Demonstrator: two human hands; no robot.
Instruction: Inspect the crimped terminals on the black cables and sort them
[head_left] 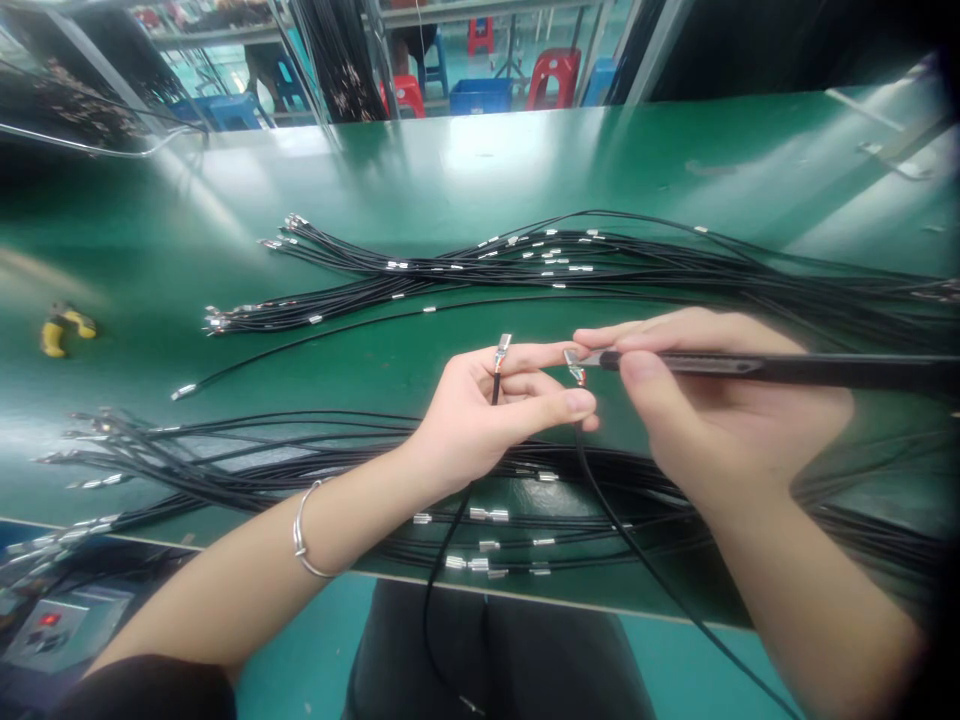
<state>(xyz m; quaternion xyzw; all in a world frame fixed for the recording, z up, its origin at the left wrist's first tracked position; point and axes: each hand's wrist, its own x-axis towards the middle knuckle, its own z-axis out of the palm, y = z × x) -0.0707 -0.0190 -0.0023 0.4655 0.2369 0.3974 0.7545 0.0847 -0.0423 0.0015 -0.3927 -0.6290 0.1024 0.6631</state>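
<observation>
My left hand [510, 400] is closed on a thin black cable [611, 510]. Between its thumb and index finger it pinches one end, where a small silver metal connector [574, 362] shows coloured wires below it. A second cable end with a similar metal connector [503, 350] sticks up between the fingers of the same hand. My right hand [720, 410] is shut on a slim black utility knife [750, 368]. The knife's silver tip reaches the pinched connector, and my right index fingertip lies close to it. The cable hangs down past the table edge toward my lap.
Bundles of black cables [450, 268] with white labels lie across the green table [337, 370], behind and beneath my hands. Yellow-handled cutters [54, 330] lie at the left. A metal box with a red light [49, 620] stands low at the left. Stools [553, 78] stand beyond.
</observation>
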